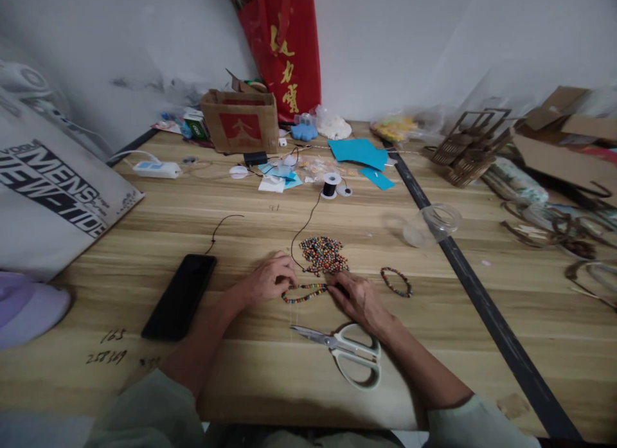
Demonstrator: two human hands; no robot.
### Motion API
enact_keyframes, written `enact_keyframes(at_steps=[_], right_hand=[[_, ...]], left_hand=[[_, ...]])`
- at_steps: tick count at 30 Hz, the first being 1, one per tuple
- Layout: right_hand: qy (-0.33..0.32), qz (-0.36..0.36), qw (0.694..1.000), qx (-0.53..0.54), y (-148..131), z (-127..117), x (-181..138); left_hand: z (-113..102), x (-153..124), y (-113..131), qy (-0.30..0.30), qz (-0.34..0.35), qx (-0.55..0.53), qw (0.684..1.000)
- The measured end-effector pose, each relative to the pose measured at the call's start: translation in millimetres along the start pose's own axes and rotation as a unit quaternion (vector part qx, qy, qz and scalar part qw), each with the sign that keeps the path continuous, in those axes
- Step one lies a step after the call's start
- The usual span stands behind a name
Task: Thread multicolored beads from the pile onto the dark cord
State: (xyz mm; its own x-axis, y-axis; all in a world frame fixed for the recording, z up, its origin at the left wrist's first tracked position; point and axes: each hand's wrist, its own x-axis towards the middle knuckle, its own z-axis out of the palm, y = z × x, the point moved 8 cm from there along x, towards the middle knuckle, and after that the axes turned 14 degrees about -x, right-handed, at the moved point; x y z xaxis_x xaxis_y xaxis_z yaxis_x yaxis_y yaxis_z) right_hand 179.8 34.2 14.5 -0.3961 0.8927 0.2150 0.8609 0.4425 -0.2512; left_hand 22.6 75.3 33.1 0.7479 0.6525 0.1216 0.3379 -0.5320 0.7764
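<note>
- The left hand [270, 279] is at the left end of a looped string of small coloured beads [303, 299]. Its fingers are bent, with a small gap between thumb and forefinger; I cannot tell if the tips have hold of the string.
- The right hand [360, 299] is at the right end of the same string. Its thumb and forefinger are brought close together and seem to pinch this end.
- The string lies low over the wooden table [250, 384], between the two hands.
- Just at its far side there is a heap of loose beads [324, 252], of many colours.
- A black cord [307, 222] runs from a spool [330, 187], farther away, to the left side of the heap.
- To the right of the right hand lies a beaded ring [396, 282], apart from the heap.
- On the near side, scissors [332, 341] with pale handles lie flat, the blades pointing to the left.
- A dark phone [179, 298] lies to the left, beside the left forearm.
- At the far side are blue sheets [357, 153] and a brown paper bag [216, 128].
</note>
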Motion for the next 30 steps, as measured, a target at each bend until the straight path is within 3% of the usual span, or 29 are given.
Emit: enact_keyframes(at_steps=[30], right_hand=[[-0.003, 0.011, 1.000, 0.005, 1.3, 2.4, -0.3]], left_hand=[[-3.9, -2.5, -5.0, -0.003, -0.007, 0.015, 1.000]])
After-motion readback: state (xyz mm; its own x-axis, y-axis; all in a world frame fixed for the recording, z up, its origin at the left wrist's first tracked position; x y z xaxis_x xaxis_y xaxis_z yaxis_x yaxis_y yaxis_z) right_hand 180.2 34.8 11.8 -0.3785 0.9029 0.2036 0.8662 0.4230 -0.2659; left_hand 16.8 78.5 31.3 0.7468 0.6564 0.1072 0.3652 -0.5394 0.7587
